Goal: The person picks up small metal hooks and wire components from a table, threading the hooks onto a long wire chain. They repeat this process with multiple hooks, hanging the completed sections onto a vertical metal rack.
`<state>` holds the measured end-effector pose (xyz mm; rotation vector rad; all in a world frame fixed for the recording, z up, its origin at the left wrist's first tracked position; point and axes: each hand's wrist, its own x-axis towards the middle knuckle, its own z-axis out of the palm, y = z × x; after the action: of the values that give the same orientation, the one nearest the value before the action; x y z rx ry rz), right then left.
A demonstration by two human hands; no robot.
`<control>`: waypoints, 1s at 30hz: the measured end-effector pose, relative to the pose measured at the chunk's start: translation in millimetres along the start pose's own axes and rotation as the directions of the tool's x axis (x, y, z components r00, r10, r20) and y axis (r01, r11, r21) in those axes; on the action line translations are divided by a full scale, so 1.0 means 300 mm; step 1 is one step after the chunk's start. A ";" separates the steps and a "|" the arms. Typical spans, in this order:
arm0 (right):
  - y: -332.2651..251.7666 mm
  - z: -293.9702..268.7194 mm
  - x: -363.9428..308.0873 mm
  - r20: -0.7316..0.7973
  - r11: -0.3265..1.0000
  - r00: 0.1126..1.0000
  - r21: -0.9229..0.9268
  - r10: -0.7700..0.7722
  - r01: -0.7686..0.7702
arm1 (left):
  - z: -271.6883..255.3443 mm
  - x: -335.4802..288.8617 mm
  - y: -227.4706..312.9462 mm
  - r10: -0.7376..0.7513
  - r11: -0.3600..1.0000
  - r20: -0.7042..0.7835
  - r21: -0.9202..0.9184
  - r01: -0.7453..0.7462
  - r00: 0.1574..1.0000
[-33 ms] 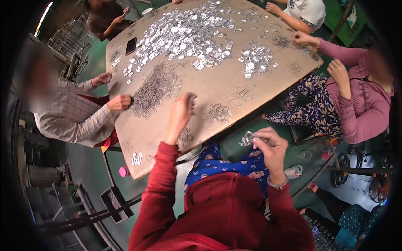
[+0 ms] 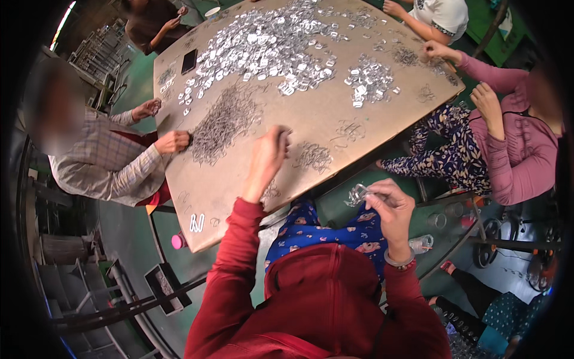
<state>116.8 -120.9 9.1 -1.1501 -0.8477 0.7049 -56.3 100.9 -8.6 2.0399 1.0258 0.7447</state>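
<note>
My left hand (image 2: 269, 158) hovers over the near part of the tabletop, its fingers curled and slightly blurred. Whatever it may hold is hidden. Just right of it lies a small heap of thin wire pieces (image 2: 314, 157), and another small bunch (image 2: 271, 190) sits by its wrist. Off the table's near edge, above my lap, my right hand (image 2: 391, 206) pinches a cluster of shiny metal clips (image 2: 357, 195) between thumb and fingers. A wide heap of wire pieces (image 2: 224, 125) spreads to the left of my left hand.
A large pile of shiny flat metal pieces (image 2: 263, 45) covers the far tabletop (image 2: 239, 197), with a smaller pile (image 2: 369, 81) to its right. A dark phone (image 2: 189, 61) lies at the left. Several people work around the table, including one in a checked shirt (image 2: 113, 158).
My left hand has shifted slightly right over the table, toward the small wire heap. My right hand keeps its pinch on the metal clips, nearly still.
</note>
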 end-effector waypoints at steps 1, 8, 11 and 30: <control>-0.003 0.001 -0.006 -0.009 1.000 1.000 -0.012 0.007 -0.007 | 0.017 -0.002 0.048 0.025 0.998 0.003 -0.065 -0.025 1.000; 0.018 -0.005 -0.017 -0.031 0.999 0.999 0.026 0.031 -0.030 | 0.114 0.003 0.158 -0.037 0.701 0.273 -0.678 0.220 0.961; 0.026 -0.004 -0.012 -0.067 0.997 0.996 0.057 0.051 -0.048 | 0.135 -0.011 0.189 -0.048 0.504 0.415 -0.775 0.381 0.909; 0.059 -0.003 0.074 0.100 0.961 0.987 -0.233 -0.129 0.150 | 0.180 -0.168 0.273 0.253 0.894 0.240 -0.429 -0.131 0.937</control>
<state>128.1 -98.0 -3.4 -1.2678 -1.0975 0.5472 -7.5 5.6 17.6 1.8256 0.4534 0.6673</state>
